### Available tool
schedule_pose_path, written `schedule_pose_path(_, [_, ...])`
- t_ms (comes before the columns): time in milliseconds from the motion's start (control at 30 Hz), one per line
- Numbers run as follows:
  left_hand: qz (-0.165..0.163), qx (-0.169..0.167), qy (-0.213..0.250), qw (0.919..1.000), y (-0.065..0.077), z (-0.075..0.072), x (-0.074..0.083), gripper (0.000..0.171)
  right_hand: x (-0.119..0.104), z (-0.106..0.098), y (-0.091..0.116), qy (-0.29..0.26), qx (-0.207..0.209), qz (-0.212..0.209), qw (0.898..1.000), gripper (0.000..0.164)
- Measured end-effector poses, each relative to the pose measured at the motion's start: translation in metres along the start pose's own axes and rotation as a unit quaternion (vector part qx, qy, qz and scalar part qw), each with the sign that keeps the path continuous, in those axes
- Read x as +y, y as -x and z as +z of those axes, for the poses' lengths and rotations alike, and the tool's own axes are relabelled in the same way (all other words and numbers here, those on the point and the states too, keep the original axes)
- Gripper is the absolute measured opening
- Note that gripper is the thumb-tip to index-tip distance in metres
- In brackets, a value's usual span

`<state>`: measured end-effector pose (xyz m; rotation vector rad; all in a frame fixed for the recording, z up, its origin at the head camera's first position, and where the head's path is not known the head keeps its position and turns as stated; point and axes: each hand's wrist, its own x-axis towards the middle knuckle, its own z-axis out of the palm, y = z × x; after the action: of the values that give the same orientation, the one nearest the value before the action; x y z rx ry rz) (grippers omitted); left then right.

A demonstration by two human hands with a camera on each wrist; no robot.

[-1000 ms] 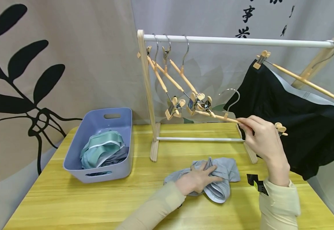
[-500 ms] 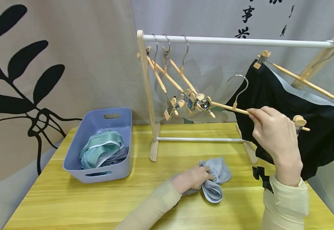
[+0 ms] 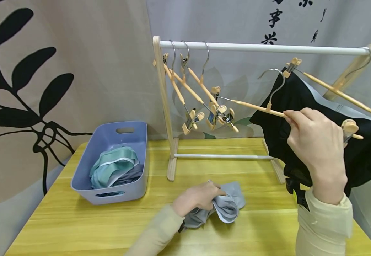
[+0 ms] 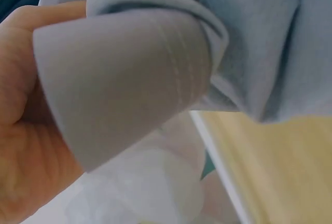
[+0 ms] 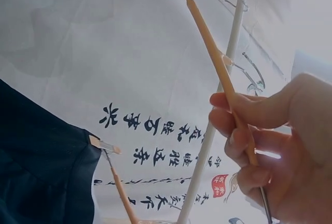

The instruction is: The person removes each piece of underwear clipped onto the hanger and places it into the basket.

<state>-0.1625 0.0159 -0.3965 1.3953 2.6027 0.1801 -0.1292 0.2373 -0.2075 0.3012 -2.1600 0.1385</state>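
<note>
My left hand (image 3: 198,197) grips a bunched light grey garment (image 3: 230,202) low over the table's middle. In the left wrist view, a folded band of the garment (image 4: 124,73) with two stitched lines lies against the thumb and palm. Off to the right, my right hand (image 3: 320,153) holds a wooden clip hanger (image 3: 256,106) by its bar, the metal hook pointing up. Nothing hangs from its clips. The right wrist view has the fingers curled round the hanger bar (image 5: 212,47). Behind this hand, black shorts (image 3: 313,131) hang clipped to another hanger (image 3: 339,90).
A wooden rack with a white rail (image 3: 256,48) stands at the back of the yellow table (image 3: 76,227). Several bare clip hangers (image 3: 188,85) hang at its left end. Left of it sits a blue basket (image 3: 83,177) with green and dark grey clothes (image 3: 116,167).
My left hand has gone from lying spread on the grey garment to gripping it, drawing it left and nearer. My right hand has raised the hanger and moved it right, out from the other hangers.
</note>
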Motion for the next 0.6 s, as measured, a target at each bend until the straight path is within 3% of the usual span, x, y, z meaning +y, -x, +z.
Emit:
schedule_pose_path(200, [-0.021,0.038,0.028,0.9987,0.024,-0.029,-0.009,0.054,-0.002,-0.002,-0.006,0.002,0.021,0.003,1.000,0.022])
schedule_pose_path(367, [-0.003,0.109,0.057,0.9924,0.047,-0.049,-0.021,0.048,-0.003,-0.002,-0.011,0.000,0.038,0.006,0.999,0.023])
schedule_pose_path(600, [-0.036,0.208,0.053,0.9760,0.082,-0.079,-0.030,0.054,-0.008,-0.004,-0.019,0.004,0.039,0.009,0.999,0.025])
